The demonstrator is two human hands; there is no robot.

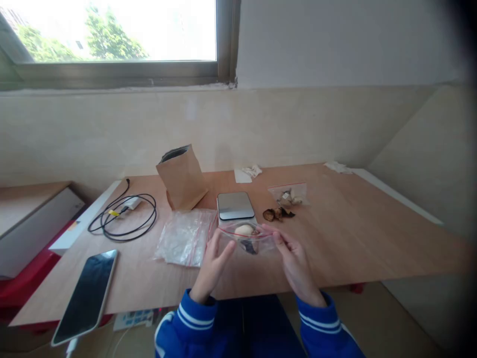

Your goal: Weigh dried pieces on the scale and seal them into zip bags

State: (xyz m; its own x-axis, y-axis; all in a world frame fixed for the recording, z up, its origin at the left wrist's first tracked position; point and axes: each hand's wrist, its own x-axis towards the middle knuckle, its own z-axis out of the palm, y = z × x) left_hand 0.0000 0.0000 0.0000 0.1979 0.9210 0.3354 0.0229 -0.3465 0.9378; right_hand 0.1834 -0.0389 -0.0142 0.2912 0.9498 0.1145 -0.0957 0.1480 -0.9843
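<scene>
Both my hands hold up a small clear zip bag [248,237] with a red seal strip, just above the wooden table [354,233]. My left hand [213,263] pinches its left edge and my right hand [292,261] pinches its right edge. Inside the bag lie a pale round piece and some dark dried pieces. Right behind the bag sits a small digital scale [235,205] with a shiny metal top.
A stack of clear zip bags [184,238] lies left of my hands. A brown paper bag [182,178] stands open behind it. Dark dried pieces [278,214] and a filled zip bag [289,195] lie right of the scale. A phone [87,293] and coiled black cable [122,216] are at left.
</scene>
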